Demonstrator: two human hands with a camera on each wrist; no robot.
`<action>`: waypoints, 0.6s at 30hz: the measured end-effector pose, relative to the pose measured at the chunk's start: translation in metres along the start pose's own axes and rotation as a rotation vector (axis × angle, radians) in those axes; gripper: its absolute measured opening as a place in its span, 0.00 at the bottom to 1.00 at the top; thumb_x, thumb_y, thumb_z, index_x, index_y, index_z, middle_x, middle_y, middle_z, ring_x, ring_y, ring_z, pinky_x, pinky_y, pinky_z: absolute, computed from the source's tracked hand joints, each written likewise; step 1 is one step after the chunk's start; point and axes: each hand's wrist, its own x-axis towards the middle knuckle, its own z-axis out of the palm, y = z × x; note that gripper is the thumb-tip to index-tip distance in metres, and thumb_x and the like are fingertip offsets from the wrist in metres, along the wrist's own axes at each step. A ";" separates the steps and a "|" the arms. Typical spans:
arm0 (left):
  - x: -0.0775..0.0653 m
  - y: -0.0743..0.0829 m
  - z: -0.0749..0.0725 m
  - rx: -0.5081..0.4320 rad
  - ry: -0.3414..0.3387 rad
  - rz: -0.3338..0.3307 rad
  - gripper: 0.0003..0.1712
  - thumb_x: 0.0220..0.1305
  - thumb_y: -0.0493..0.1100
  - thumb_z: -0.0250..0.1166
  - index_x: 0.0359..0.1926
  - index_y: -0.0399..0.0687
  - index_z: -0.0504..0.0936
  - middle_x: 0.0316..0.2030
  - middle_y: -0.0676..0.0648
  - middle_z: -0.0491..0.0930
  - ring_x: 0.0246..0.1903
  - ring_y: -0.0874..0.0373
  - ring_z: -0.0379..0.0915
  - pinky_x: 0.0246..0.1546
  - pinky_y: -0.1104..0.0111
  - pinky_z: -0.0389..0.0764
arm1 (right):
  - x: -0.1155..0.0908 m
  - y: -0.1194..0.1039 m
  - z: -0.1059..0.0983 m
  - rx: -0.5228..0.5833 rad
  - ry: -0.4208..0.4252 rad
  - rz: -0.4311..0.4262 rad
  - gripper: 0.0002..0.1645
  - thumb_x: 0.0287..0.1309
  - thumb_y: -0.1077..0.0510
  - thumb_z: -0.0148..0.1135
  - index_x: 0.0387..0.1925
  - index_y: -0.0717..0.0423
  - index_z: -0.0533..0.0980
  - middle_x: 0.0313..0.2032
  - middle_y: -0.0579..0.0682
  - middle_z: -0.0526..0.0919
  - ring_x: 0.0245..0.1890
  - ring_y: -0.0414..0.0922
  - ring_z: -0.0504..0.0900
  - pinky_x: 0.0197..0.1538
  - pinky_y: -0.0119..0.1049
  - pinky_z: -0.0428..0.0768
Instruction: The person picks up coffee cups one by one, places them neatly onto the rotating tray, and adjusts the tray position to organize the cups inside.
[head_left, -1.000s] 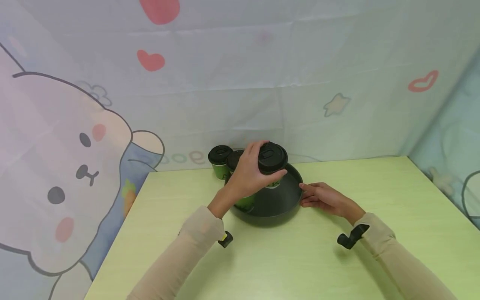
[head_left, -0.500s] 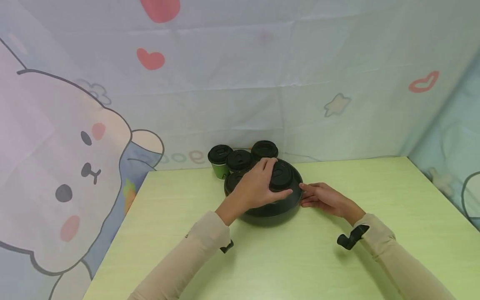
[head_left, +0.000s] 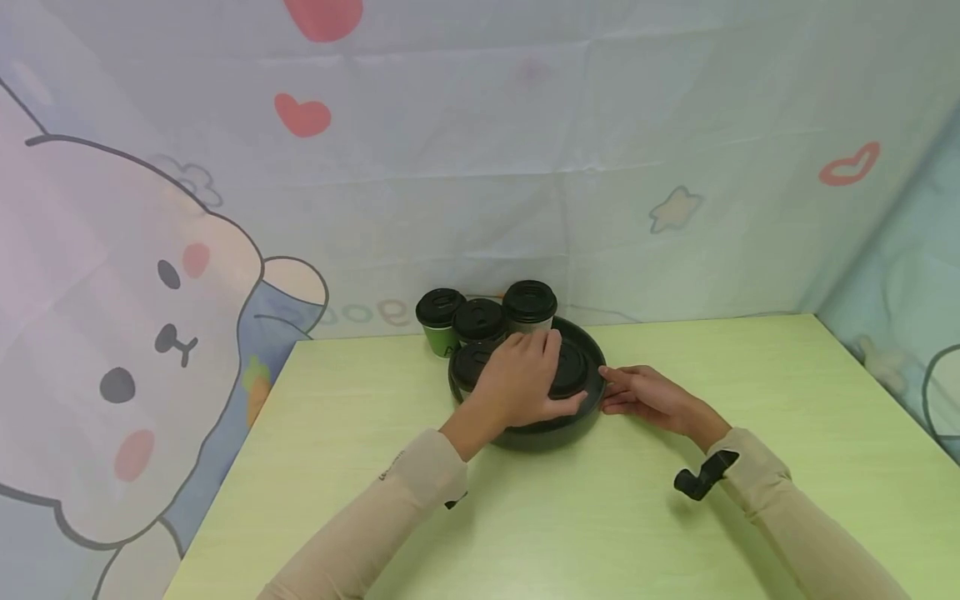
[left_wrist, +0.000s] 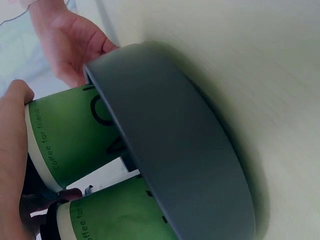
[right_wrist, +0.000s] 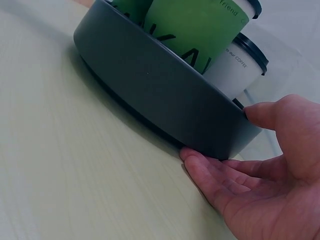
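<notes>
My left hand point(head_left: 521, 379) grips a green paper coffee cup point(left_wrist: 75, 135) by its top, just under the black lid point(head_left: 568, 371). The cup stands in a round dark grey pan point(right_wrist: 150, 82), its lower part hidden by the wall. A second green cup point(left_wrist: 120, 215) is beside it in the pan, its black lid point(head_left: 472, 362) partly covered by the hand. On the pan's right side, my right hand point(head_left: 648, 398) pinches the wall, thumb point(right_wrist: 262, 115) at the rim and fingers point(right_wrist: 210, 175) at the bottom edge.
Behind these, a white cup with a black lid point(head_left: 529, 304), another black-lidded cup point(head_left: 480, 321) and a green cup point(head_left: 440, 323) stand close together near the table's back edge. A printed cloth point(head_left: 465, 125) hangs behind the pale table point(head_left: 585, 517).
My left hand has moved the green cup forward and down into the front of the pan, exposing the white cup behind. The right hand keeps its place on the pan.
</notes>
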 end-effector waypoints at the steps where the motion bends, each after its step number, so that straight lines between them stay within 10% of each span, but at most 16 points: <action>1: 0.000 0.001 0.001 0.024 0.000 0.002 0.51 0.66 0.79 0.50 0.63 0.36 0.70 0.50 0.45 0.78 0.45 0.55 0.80 0.55 0.63 0.80 | 0.000 0.000 0.000 -0.004 -0.001 -0.003 0.35 0.81 0.49 0.51 0.67 0.80 0.61 0.44 0.57 0.81 0.42 0.45 0.86 0.54 0.37 0.85; 18: 0.002 0.007 -0.004 0.100 -0.026 -0.028 0.48 0.68 0.75 0.50 0.68 0.39 0.70 0.54 0.42 0.78 0.49 0.51 0.80 0.56 0.61 0.81 | -0.001 0.000 0.001 -0.013 0.005 -0.006 0.37 0.81 0.48 0.51 0.67 0.80 0.61 0.44 0.57 0.82 0.42 0.45 0.86 0.54 0.36 0.85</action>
